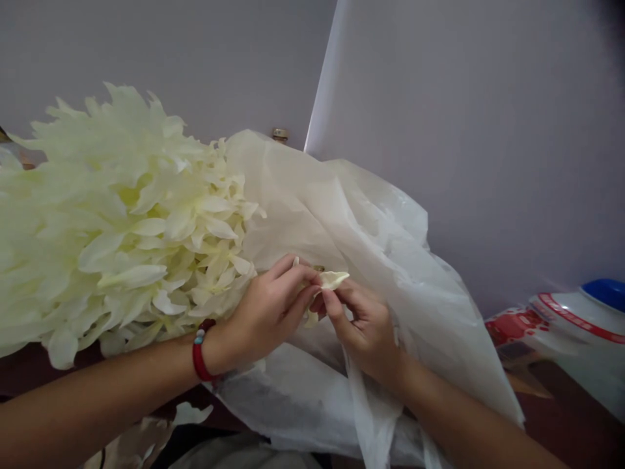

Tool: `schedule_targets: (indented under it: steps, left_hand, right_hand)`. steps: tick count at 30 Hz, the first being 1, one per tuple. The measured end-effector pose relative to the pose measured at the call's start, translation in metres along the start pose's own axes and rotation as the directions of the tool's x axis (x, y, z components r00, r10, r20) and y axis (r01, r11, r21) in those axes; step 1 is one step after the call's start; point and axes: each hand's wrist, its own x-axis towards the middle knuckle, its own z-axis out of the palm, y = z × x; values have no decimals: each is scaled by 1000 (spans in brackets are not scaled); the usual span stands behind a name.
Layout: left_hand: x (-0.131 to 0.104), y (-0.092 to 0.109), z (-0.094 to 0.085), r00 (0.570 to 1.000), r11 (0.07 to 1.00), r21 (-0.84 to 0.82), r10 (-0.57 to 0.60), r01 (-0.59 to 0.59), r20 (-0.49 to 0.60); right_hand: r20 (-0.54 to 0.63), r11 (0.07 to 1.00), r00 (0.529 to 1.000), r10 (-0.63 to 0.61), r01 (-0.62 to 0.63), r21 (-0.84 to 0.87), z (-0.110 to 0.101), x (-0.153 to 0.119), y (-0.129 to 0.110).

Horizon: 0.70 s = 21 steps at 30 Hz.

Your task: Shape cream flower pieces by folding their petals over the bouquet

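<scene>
Head view: my left hand [268, 303] pinches petal [334, 280] at its left end, over white bag [385, 241], beside flowers [161, 234]. Right hand's [364, 326] fingertips just below; can't tell if clamped. Petal looks light, soft, easily creased; hold base gently.

Light was dim, flat and greyish; picture softened and stretched toward the edges.

Wall [449, 111] looked dull grey-mauve, broken by one bright strip [323, 75]; light source could not be made out. Flowers [166, 228] were pale, low in contrast, smeared at far left. Bag [385, 234] carried faint sheen along its folds. Left hand [266, 299], right hand [367, 324] and petal [334, 280] were fairly clear, shaded beneath. Table [571, 407] sank into shadow; bottle [581, 316] appeared stretched; top right corner darkened.
</scene>
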Motion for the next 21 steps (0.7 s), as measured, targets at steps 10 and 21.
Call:
schedule_targets:
  steps: [10, 21]
  left_hand:
    - [6, 4, -2, 998, 1000, -9, -21, 21, 52]
    - [9, 15, -5, 963, 947, -183, -252, 265, 92]
  right_hand:
    - [-33, 987, 986, 162, -161, 26, 3, -3, 0]
    - [-60, 897, 903, 425, -411, 163, 5, 2, 7]
